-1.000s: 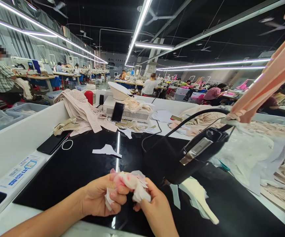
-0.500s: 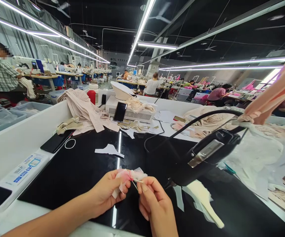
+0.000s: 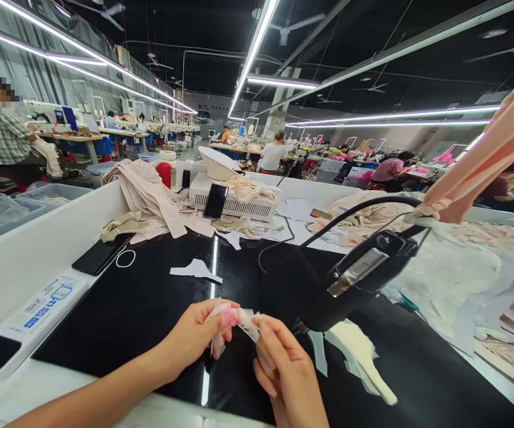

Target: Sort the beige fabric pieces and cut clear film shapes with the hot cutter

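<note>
Above the black tabletop (image 3: 145,321), both my hands hold a small, crumpled pink-and-white piece of fabric (image 3: 229,317). Its left, pinker part is gathered between the thumb and fingers of my left hand (image 3: 194,333). My right hand (image 3: 283,351) pinches the whitish right end between thumb and fingertips. Part of the fabric is hidden behind my fingers. Beyond my hands lies a flat white cut-out (image 3: 196,269). To the right, a cream cut piece (image 3: 359,351) rests on sheer layers, close to a black hand-held machine (image 3: 350,291).
A peach cloth strip (image 3: 483,160) is tied at the machine's upper end, and its black cable loops across the table. Beige fabric strips (image 3: 150,190), a white scale (image 3: 234,196) and a phone (image 3: 215,201) stand at the back. Plastic bags (image 3: 453,279) lie right. Co-workers sit beyond.
My right fingers have shifted on the fabric's right end, and the thin pale strand seen there before no longer shows. The black machine has swung slightly left.
</note>
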Demonstrator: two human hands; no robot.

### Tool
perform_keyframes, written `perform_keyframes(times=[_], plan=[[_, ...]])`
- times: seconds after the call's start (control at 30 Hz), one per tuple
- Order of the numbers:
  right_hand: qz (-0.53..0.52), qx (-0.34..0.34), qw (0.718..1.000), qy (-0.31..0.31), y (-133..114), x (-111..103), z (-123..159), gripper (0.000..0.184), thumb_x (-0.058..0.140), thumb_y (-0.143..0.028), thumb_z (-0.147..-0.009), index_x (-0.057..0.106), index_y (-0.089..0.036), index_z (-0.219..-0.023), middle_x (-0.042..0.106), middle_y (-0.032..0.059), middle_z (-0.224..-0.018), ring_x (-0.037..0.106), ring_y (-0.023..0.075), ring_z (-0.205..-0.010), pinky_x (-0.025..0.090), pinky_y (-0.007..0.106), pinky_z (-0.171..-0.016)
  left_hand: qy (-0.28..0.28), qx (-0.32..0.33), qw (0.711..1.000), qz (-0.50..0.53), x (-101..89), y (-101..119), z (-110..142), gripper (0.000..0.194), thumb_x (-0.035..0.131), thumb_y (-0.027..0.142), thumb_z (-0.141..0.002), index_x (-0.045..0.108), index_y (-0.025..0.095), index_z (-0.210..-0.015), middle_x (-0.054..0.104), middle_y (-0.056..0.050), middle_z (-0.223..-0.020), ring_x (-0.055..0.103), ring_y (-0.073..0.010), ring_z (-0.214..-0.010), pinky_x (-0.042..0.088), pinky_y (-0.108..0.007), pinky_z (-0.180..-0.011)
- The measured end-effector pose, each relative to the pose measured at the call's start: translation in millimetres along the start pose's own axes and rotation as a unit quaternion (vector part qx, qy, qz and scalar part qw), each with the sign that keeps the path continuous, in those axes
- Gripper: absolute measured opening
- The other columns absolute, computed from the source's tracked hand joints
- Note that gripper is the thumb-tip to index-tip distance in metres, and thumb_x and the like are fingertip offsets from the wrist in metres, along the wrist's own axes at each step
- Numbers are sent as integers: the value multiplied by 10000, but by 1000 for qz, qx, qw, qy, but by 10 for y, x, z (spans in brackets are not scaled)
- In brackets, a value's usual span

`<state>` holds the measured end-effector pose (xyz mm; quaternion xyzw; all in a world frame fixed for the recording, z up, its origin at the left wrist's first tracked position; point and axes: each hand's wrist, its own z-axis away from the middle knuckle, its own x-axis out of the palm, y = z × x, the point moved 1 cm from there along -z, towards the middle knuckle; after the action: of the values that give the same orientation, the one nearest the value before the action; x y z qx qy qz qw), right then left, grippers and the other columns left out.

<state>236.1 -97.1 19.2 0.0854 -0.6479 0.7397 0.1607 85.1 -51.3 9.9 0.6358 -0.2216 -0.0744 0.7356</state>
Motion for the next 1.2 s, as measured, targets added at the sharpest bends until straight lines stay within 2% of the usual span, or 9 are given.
perform_keyframes(times=[0.17,0.23,0.33,0.47,0.53,0.7,0.83,1.0,1.2], plan=[[-181,20,983,15,25,25,-38,441,889,-496,-663,599,-187,-786,390,-73,-731,152,18,-495,202,108,-362,-52,-29,997,52,39,36,36,446,681,527,-854,679,140,-1076,589,13,-743,445,-34,-490,317,-173,-480],[-169,21,985,11,38,41,-41,439,883,-505,-669,604,-189,-792,391,-72,-737,169,15,-492,209,99,-359,-66,-50,994,73,41,68,53,430,716,506,-836,689,134,-1048,622,-24,-842,503,-49,-584,412,-174,-560],[-114,19,993,1,28,54,-29,420,862,-519,-700,621,-190,-799,395,-70,-704,192,12,-481,226,102,-365,-75,-78,988,110,16,138,59,557,762,546,-769,664,156,-1155,645,-84,-1027,602,-143,-825,529,-291,-754],[-58,7,998,-9,-2,44,4,402,830,-539,-738,643,-199,-845,421,-66,-668,208,8,-457,234,116,-377,-37,-91,987,123,-54,203,20,722,701,693,-722,598,177,-1217,616,-132,-1211,623,-213,-938,525,-311,-735],[-33,4,999,-26,-3,48,15,400,819,-546,-748,651,-196,-846,434,-63,-653,218,7,-449,231,119,-381,-26,-83,991,102,-70,206,2,704,682,713,-725,594,169,-1164,627,-120,-1167,627,-187,-891,489,-252,-684],[6,3,998,-61,0,98,8,408,816,-558,-740,683,-195,-873,474,-48,-658,253,15,-451,240,126,-385,-39,-89,995,26,-33,194,21,619,693,678,-747,585,149,-1049,576,12,-731,448,-68,-541,274,-178,-473],[9,5,999,-30,-34,123,-1,426,828,-562,-714,682,-186,-852,479,-45,-663,241,15,-454,224,128,-385,-78,-96,990,62,-13,221,67,581,821,497,-698,555,157,-1086,651,-17,-822,499,-76,-572,332,-186,-505],[-6,-14,999,40,-43,145,17,413,832,-533,-703,664,-175,-821,449,-55,-655,194,14,-466,199,130,-400,-14,-68,997,22,-48,127,24,480,792,327,-725,547,168,-1106,690,-18,-846,543,-80,-593,384,-184,-549],[91,-60,990,90,36,46,-14,538,778,-662,-688,639,-177,-875,450,-43,-641,284,48,-449,200,166,-382,45,-3,998,-34,-78,14,-75,286,692,344,-785,500,184,-927,666,-2,-771,542,-103,-567,491,-228,-548]])
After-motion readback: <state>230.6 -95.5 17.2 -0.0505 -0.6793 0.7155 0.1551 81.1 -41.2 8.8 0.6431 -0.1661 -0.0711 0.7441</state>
